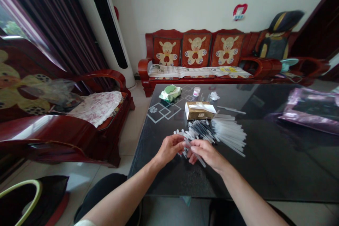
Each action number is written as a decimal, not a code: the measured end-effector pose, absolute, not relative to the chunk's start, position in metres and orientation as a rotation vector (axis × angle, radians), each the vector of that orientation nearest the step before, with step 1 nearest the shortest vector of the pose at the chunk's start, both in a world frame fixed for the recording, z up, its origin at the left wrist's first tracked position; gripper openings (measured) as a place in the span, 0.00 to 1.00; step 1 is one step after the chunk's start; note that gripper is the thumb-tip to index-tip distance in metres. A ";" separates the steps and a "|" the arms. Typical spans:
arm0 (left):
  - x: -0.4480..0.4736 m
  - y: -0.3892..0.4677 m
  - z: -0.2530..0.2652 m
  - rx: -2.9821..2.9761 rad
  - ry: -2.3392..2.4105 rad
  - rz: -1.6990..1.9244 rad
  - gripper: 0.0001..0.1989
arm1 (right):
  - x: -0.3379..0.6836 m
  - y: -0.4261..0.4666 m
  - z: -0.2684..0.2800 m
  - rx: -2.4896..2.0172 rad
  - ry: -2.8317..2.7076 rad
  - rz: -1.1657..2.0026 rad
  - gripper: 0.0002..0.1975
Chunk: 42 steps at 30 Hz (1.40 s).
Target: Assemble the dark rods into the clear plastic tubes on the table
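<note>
My left hand (172, 147) is closed, its thumb and fingers pinching the upper end of a slim translucent white tube (199, 159). My right hand (208, 152) grips the same tube lower down, and the tube slants between both hands over the near part of the table. Just beyond the hands lies a pile of thin dark sticks (200, 128) with pale ends; what exactly they are is too small to tell. To its right a fan of similar translucent tubes (230, 133) is spread out. Short white pieces (179, 132) lie by my left hand, partly hidden by it.
The dark glossy table (265, 169) carries a gold-and-white box (200, 114), a green wipes pack (171, 94), a small cup (196, 91), crumpled tissue (214, 95) and a shiny purple package (293, 113). A wooden sofa (148, 67) stands behind, a wooden armchair (106, 74) at left.
</note>
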<state>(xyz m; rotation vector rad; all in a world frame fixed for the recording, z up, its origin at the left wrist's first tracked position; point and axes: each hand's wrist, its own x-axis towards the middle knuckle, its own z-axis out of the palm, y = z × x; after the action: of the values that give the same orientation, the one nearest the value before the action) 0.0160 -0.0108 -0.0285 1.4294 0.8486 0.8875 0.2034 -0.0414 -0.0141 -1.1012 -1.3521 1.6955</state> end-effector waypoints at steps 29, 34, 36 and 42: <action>0.018 -0.003 -0.031 1.213 0.944 0.897 0.20 | 0.236 -0.025 -0.022 -1.568 -1.797 0.810 0.18; 0.027 -0.009 -0.037 1.219 0.908 0.874 0.20 | 0.195 -0.042 -0.018 -1.383 -1.892 1.021 0.12; 0.028 -0.010 -0.038 1.252 0.929 0.870 0.19 | 0.193 -0.042 -0.017 -1.403 -1.894 0.990 0.11; 0.014 -0.007 -0.032 1.902 1.239 0.940 0.08 | 0.251 -0.021 -0.017 -1.632 -1.429 1.023 0.10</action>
<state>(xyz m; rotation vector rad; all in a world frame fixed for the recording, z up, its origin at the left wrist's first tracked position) 0.0144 -0.0068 -0.0321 1.9022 1.2391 0.9403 0.2511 -0.0208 -0.0169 -1.6320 -1.4294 1.0227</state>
